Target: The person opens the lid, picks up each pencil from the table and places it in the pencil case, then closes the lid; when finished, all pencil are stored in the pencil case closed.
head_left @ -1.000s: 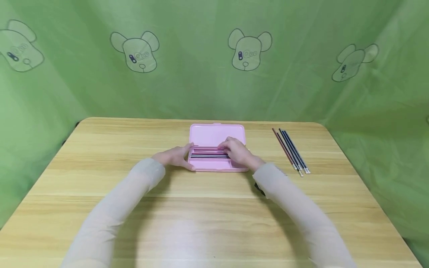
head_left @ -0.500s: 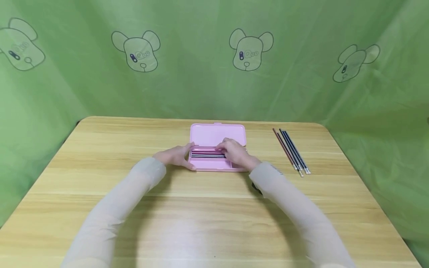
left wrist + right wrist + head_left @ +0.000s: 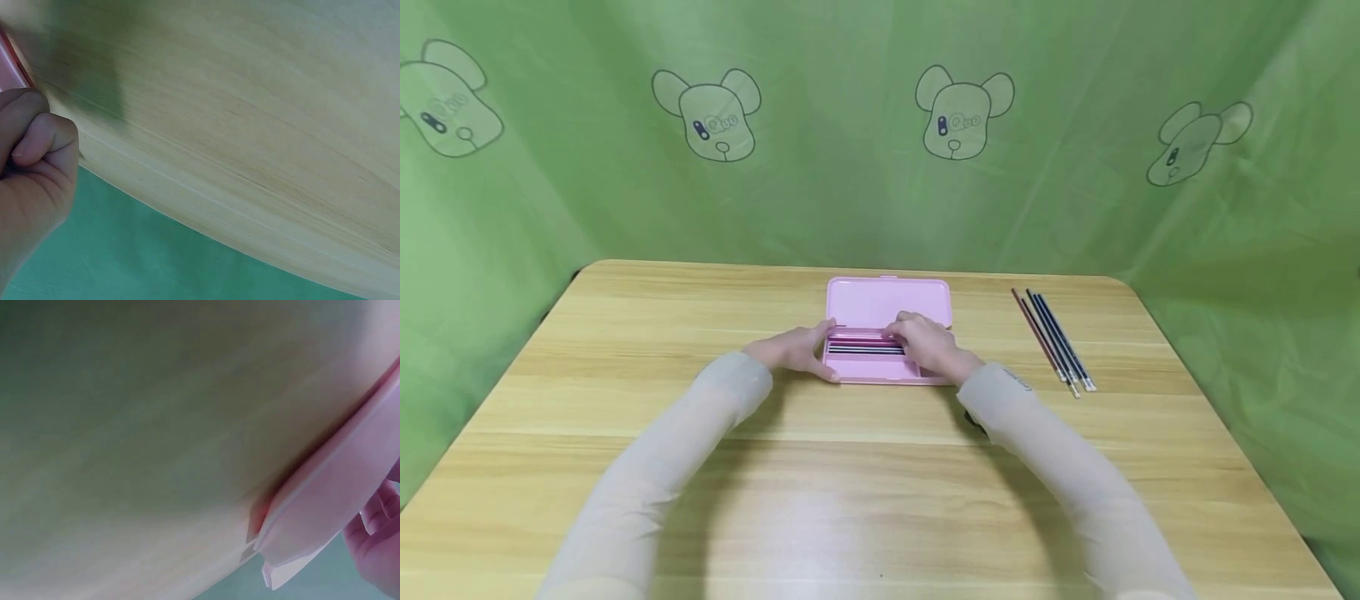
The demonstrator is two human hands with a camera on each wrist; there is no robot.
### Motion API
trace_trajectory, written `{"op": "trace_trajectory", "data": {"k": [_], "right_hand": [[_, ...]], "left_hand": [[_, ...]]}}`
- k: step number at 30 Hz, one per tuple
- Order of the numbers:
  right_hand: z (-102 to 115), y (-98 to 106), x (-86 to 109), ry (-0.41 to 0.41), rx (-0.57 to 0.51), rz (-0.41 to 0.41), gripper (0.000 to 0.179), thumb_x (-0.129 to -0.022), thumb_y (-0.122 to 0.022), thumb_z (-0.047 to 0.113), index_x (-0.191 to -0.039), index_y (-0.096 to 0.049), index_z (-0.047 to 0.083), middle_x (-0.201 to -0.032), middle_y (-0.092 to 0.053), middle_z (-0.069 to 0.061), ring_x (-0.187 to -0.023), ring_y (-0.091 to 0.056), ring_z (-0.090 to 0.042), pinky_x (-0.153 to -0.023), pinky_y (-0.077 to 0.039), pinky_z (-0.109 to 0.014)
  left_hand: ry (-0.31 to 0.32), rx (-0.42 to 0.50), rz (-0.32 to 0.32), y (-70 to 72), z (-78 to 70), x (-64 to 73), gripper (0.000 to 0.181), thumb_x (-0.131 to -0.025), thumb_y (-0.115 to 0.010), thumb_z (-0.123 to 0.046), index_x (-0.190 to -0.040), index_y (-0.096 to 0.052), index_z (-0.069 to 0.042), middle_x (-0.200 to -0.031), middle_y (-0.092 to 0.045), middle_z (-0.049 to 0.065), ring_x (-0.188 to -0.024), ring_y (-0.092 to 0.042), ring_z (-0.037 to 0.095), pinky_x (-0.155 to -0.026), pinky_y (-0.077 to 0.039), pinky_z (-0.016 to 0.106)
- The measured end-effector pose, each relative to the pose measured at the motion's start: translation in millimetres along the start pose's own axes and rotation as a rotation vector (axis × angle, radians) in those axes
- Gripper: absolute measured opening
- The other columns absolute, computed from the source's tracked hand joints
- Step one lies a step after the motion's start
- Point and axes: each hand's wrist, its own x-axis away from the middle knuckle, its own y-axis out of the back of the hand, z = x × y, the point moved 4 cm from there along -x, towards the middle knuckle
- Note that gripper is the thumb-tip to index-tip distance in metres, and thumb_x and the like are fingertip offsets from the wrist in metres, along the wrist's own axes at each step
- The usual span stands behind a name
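Note:
An open pink pencil case (image 3: 872,368) lies on the table, its lid (image 3: 889,302) tipped back. My left hand (image 3: 793,348) grips the case's left end, thumb at the front corner and fingers at the back; in the left wrist view, that hand (image 3: 37,150) shows bent fingers beside the pink edge. Several dark pencils (image 3: 865,348) lie lengthwise in the case, with a red pencil (image 3: 857,339) behind them. Bent over the case's right half, my right hand (image 3: 925,342) has its fingertips at the red pencil, pinching at its right part. The tips are largely hidden.
Several pencils (image 3: 1056,342), dark and reddish with white ends, lie together on the table right of the case. The wooden table (image 3: 820,483) has rounded far corners. A green curtain (image 3: 835,192) with mouse-like head prints hangs behind and at both sides.
My right hand has shifted slightly left over the case, and the red pencil lines near its fingertips now sit lower in the case. My left hand stays at the case's left end.

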Motion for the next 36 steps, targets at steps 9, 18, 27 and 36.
{"op": "trace_trajectory", "data": {"k": [9, 18, 27, 36], "right_hand": [[-3, 2, 5.8, 0.056, -0.046, -0.028, 0.024, -0.088, -0.056, 0.005, -0.109, -0.066, 0.006, -0.100, -0.062, -0.007, -0.096, -0.059, -0.025, -0.087, -0.048, -0.039], [-21, 7, 11.2, 0.020, -0.373, -0.089, 0.020, -0.087, -0.057, 0.002, -0.105, -0.065, -0.002, -0.099, -0.063, -0.015, -0.096, -0.057, -0.028, -0.092, -0.045, -0.041], [-40, 16, 22.6, -0.078, -0.522, -0.129, 0.028, -0.086, -0.056, 0.000, -0.114, -0.058, -0.007, -0.104, -0.060, -0.022, -0.098, -0.056, -0.033, -0.092, -0.045, -0.044], [-68, 24, 33.5, -0.192, -0.586, -0.180, 0.034, -0.087, -0.058, 0.007, -0.120, -0.054, -0.004, -0.105, -0.059, -0.021, -0.099, -0.053, -0.032, -0.088, -0.045, -0.043]], "left_hand": [[-0.002, -0.002, 0.002, -0.3, 0.4, -0.3, 0.106, -0.076, -0.070, -0.042, -0.145, -0.002, -0.001, -0.146, -0.022, 0.025, -0.133, -0.025, 0.036, -0.111, -0.018, 0.042], [0.003, -0.012, 0.000, -0.8, -0.5, 0.4, 0.106, -0.076, -0.071, -0.042, -0.146, -0.002, -0.001, -0.145, -0.023, 0.025, -0.133, -0.026, 0.035, -0.111, -0.019, 0.042], [-0.008, -0.021, -0.002, -0.5, 0.3, -0.6, 0.105, -0.076, -0.071, -0.042, -0.145, -0.003, -0.002, -0.144, -0.025, 0.027, -0.132, -0.028, 0.036, -0.111, -0.020, 0.042], [-0.008, -0.018, -0.005, -0.3, 1.5, -0.7, 0.105, -0.077, -0.070, -0.043, -0.146, -0.003, -0.002, -0.144, -0.026, 0.027, -0.132, -0.028, 0.036, -0.111, -0.020, 0.042]]}}
